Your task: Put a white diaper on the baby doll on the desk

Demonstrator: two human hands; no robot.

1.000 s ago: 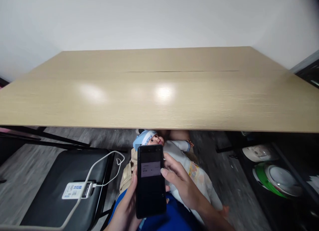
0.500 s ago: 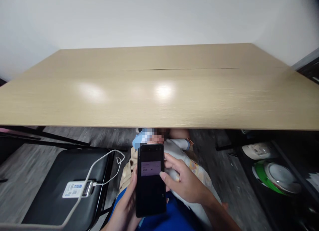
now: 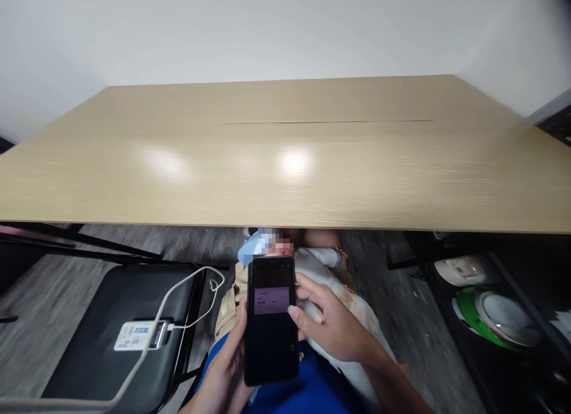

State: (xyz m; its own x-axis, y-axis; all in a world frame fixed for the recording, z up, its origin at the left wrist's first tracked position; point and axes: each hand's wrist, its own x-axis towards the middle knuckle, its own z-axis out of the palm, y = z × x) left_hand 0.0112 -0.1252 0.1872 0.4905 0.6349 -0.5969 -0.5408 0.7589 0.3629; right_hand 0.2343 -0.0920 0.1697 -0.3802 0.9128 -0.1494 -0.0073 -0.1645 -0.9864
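Note:
A black smartphone [image 3: 271, 331] with a small lit panel on its screen stands upright over my lap. My left hand [image 3: 225, 366] is wrapped round its lower left edge and back, holding it. My right hand [image 3: 332, 325] rests at the phone's right edge, thumb tip touching the screen and fingers curled loosely beside it. Behind the phone a baby doll [image 3: 330, 295] in a blue-and-white hat and white clothes lies on my lap, its head under the table's edge.
A long light-wood table [image 3: 285, 158] spans the view in front of me. A black chair seat [image 3: 102, 336] at lower left carries a power bank [image 3: 138, 335] with a white cable. Rice cookers [image 3: 495, 319] sit on a dark low shelf at right.
My right thumb has shifted slightly on the screen's right edge. The view has drifted a little; the phone and left hand are almost unmoved.

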